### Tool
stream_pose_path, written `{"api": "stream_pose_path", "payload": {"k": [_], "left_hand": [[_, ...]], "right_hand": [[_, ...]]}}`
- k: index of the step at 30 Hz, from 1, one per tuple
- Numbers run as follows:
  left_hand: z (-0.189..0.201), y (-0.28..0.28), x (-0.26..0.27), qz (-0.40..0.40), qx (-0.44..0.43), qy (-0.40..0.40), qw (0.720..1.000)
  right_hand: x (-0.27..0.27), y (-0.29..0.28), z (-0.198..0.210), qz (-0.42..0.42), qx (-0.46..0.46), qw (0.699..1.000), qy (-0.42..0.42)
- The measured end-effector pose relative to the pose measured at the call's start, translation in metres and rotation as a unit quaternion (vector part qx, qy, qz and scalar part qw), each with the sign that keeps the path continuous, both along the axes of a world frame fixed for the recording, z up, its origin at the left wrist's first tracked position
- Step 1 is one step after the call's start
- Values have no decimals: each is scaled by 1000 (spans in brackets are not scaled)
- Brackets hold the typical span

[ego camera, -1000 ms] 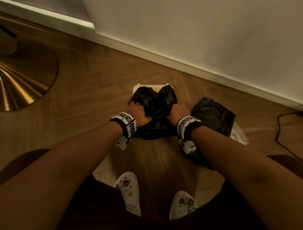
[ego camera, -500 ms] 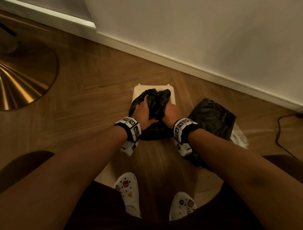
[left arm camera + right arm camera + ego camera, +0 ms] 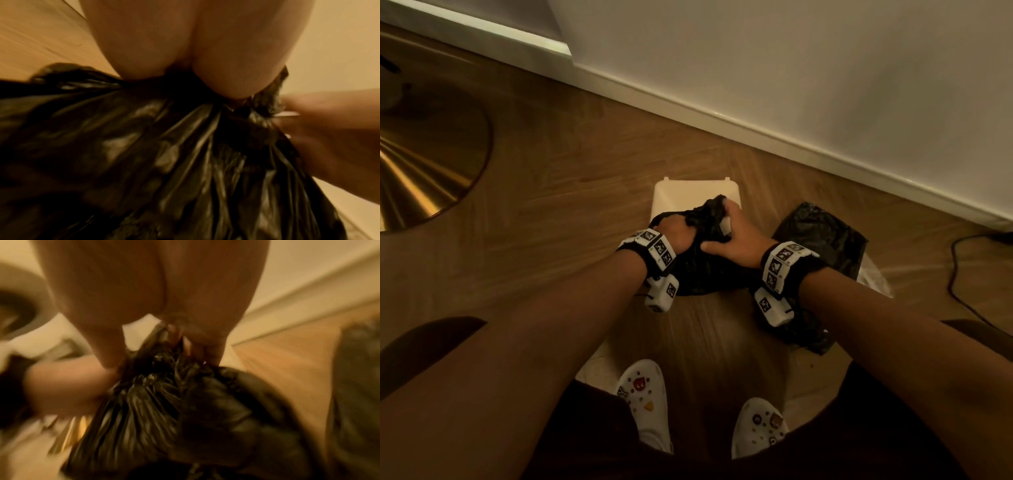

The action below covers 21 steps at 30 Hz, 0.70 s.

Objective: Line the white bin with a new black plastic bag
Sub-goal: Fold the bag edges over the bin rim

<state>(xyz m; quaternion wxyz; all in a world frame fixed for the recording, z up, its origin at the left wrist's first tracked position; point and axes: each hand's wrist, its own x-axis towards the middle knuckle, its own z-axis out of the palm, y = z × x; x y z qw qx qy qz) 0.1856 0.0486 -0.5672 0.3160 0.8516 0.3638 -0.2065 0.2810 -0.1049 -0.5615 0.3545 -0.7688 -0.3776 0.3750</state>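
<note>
Head view: both hands [image 3: 678, 236] [image 3: 736, 240] gripping black bag [image 3: 705, 270], wood floor [image 3: 571, 178], white wall [image 3: 791, 61].

1. No readable words, brands or numbers found in any view.
2. Black-and-white square marker patterns seen on left wristband [image 3: 656, 247] and right wristband [image 3: 780, 263]; codes, not text.
3. Small charms spotted on white clogs [image 3: 645, 397]; one looked letter-shaped, too small to read.
4. Wrist views blurred; nothing printed made out.

A home: wooden floor [image 3: 571, 178], white skirting board [image 3: 722, 120], brass lamp base [image 3: 424, 164].
</note>
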Motion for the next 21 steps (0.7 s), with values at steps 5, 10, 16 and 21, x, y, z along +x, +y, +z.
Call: {"api": "stream_pose_path", "payload": {"k": [5, 10, 16, 21], "left_hand": [[13, 1, 9, -2, -67, 18, 998], [15, 11, 3, 37, -169, -5, 985], [10, 26, -31, -47, -135, -104, 984], [1, 46, -48, -109, 0, -55, 993]], "right_hand": [[-15, -8, -5, 130, -114, 974, -149], [-16, 13, -19, 115, -140, 952, -245], [-5, 25, -19, 98, -151, 956, -231], [-1, 32, -25, 57, -154, 963, -213]]}}
